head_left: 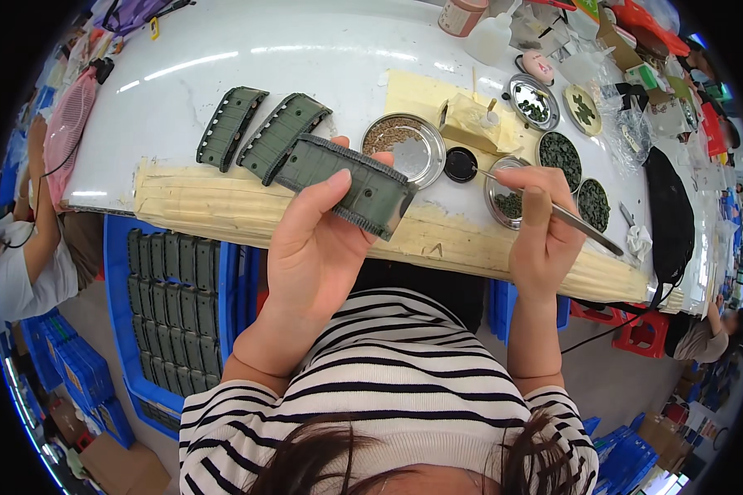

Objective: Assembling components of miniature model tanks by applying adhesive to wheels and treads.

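My left hand (314, 227) grips a dark green curved plastic part (347, 183) with ridged long edges, tilted above the table's front edge. Tweezers (584, 225) are pinched in my right hand (546, 231), their tip beside a small round black dish (461, 165). Whether the tip holds anything is too small to tell. Two similar green parts, one at the far left (231, 128) and one closer (284, 137), lie on the white table. Right of the black dish stands a round metal tin (504, 218) with small dark green pieces, partly behind my right hand.
A larger tin (434, 169) holds brown bits. Tins of green pieces (559, 157) stand at the right, near a tape-covered block (469, 124). A black cloth bag (670, 219) hangs over the right edge. Blue crates (117, 305) of green parts stand below left. Other people sit at both sides.
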Demonstrator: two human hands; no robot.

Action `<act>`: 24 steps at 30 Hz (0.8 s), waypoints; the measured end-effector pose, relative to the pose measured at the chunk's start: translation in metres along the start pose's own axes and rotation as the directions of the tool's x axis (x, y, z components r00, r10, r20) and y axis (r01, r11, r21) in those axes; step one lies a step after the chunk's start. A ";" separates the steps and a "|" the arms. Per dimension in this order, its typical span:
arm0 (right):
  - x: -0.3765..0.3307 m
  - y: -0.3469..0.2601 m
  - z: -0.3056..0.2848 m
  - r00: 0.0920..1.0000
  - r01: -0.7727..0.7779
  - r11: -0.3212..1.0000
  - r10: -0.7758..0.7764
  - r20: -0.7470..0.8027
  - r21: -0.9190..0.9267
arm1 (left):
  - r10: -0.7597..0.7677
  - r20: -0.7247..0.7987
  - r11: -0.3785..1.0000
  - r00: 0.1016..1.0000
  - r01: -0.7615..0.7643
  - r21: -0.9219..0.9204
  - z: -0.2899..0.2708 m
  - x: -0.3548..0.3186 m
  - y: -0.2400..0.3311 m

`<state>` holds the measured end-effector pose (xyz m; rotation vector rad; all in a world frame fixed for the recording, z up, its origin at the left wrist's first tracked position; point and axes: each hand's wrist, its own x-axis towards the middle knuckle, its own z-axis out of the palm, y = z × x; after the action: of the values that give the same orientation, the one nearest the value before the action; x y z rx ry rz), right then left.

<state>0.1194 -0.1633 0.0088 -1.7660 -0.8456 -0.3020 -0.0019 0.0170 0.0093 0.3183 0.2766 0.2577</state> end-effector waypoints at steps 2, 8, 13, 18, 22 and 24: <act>0.001 -0.010 -0.004 0.994 0.095 0.993 -0.098 0.055 0.064 | 0.047 -0.045 0.996 0.998 -0.043 0.081 0.005 0.000 -0.003; -0.004 -0.034 0.007 0.962 0.128 0.943 -0.193 0.194 0.308 | 0.039 -0.065 0.984 0.997 -0.027 0.176 0.007 0.002 -0.008; -0.009 -0.036 0.012 0.965 0.005 0.934 -0.099 0.244 0.357 | 0.034 -0.066 0.984 0.997 -0.021 0.179 0.008 0.001 -0.009; -0.008 -0.035 0.012 0.964 0.004 0.939 -0.095 0.249 0.343 | 0.030 -0.062 0.984 0.998 -0.019 0.179 0.007 0.002 -0.010; -0.009 -0.033 0.014 0.966 0.004 0.939 -0.093 0.242 0.344 | 0.033 -0.061 0.984 0.998 -0.022 0.175 0.006 0.002 -0.011; -0.008 -0.033 0.014 0.964 0.011 0.943 -0.099 0.248 0.332 | 0.036 -0.059 0.984 0.998 -0.025 0.174 0.006 0.002 -0.011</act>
<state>0.0888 -0.1495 0.0227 -1.4870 -1.0697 0.0405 0.0042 0.0059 0.0100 0.4872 0.3570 0.2747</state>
